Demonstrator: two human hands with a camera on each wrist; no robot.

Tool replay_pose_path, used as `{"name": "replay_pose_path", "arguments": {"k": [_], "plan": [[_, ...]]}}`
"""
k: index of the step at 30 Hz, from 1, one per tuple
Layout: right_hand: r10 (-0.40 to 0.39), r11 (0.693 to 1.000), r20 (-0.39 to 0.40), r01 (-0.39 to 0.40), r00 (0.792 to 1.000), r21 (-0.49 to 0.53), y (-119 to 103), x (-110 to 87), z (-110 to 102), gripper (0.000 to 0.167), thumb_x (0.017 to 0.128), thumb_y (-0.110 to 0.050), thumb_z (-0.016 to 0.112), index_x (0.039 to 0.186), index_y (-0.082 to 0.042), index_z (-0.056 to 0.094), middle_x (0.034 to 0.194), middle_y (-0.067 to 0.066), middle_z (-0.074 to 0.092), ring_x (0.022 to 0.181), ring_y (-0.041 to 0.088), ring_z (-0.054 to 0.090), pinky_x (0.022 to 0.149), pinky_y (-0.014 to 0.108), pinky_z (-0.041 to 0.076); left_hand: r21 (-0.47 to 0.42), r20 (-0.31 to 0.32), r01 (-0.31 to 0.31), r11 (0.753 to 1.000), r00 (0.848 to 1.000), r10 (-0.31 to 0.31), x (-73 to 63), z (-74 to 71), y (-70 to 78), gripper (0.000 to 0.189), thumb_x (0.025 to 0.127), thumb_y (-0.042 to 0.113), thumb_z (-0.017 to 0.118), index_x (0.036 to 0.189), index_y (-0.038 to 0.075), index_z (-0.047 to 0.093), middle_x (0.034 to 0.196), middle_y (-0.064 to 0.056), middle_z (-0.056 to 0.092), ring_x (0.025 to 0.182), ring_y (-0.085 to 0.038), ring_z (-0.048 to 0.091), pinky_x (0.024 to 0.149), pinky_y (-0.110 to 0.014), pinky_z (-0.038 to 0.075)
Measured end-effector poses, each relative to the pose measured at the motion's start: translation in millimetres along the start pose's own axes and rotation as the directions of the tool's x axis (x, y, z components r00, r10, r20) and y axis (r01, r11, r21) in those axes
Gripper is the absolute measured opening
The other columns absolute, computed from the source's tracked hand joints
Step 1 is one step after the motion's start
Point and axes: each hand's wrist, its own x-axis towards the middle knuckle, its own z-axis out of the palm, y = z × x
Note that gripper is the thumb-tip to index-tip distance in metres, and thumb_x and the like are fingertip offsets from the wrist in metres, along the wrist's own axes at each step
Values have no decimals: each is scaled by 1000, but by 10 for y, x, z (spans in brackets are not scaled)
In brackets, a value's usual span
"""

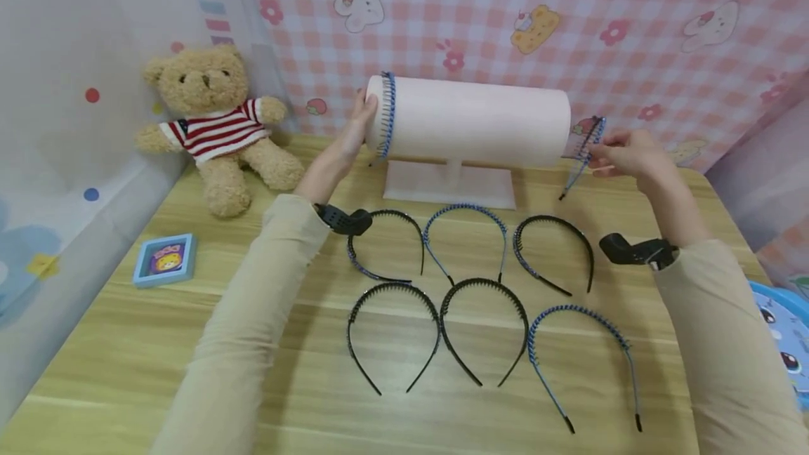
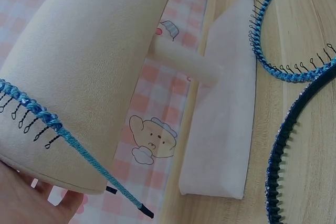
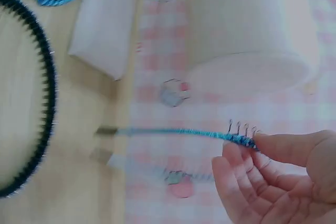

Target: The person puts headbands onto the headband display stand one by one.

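Note:
A pale cylindrical headband stand lies level on a post above a flat base. Round its left end sits a blue braided headband with small wire loops, its dark-tipped end showing in the left wrist view. My left hand rests against that left end of the cylinder, fingers at the end face. Off the right end, apart from the cylinder, my right hand pinches another blue headband between thumb and fingers, its dark-tipped ends pointing down toward the table.
Several headbands lie on the wooden table in two rows, among them a blue one and a black one. A teddy bear sits at the back left, with a small blue frame before it. A blue round object stands at the right edge.

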Motion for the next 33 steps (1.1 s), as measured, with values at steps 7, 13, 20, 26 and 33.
{"name": "replay_pose_path", "arguments": {"k": [7, 13, 20, 26, 33], "plan": [[-139, 990, -97, 139, 985, -4, -281, -200, 124, 33, 93, -21, 51, 107, 8, 47, 68, -20, 56, 61, -8, 59, 61, 15, 51, -2, 6, -6, 1000, 1000, 6, -8, -25, -4, 60, 97, 46, 18, 147, 24, -9, 154, 2, -13, 143, -17, -4, 116, -41, 3], [-221, 973, -111, 212, 969, -94, -456, -226, 310, 34, 92, -18, 53, 107, 12, 52, 73, -6, 60, 59, -7, 56, 57, 14, 50, -1, 14, -21, 1000, 1000, 21, -6, -15, -10, 60, 97, 46, 18, 147, 24, -9, 155, 2, -8, 143, -18, 0, 115, -42, 5], [-287, 905, -139, 221, 948, -364, -542, -224, 377, 35, 90, -25, 57, 102, 7, 58, 99, 28, 61, 72, 16, 60, 58, 25, 49, 6, 14, -10, 1000, 1000, 10, -1, -4, 4, 61, 97, 47, 18, 147, 24, -9, 155, 1, -6, 143, -19, 0, 115, -42, 4], [-418, 830, -169, 299, 893, -471, -540, -158, 348, 67, 83, -17, 67, 138, -1, 32, 140, 25, 32, 125, 41, 34, 102, 53, 33, 11, 15, -3, 1000, 1000, 2, -5, -10, 10, 61, 97, 48, 18, 147, 25, -10, 155, 1, -8, 143, -18, -1, 115, -42, 3], [-566, 695, 34, 499, 824, -517, -501, -28, 268, 73, 82, -20, 68, 143, -11, 30, 148, 16, 27, 139, 36, 17, 112, 54, 12, 6, 12, -5, 1000, 1000, 5, -15, -8, 4, 60, 97, 47, 18, 146, 26, -10, 155, 3, -8, 142, -18, 0, 115, -42, 6]]}}
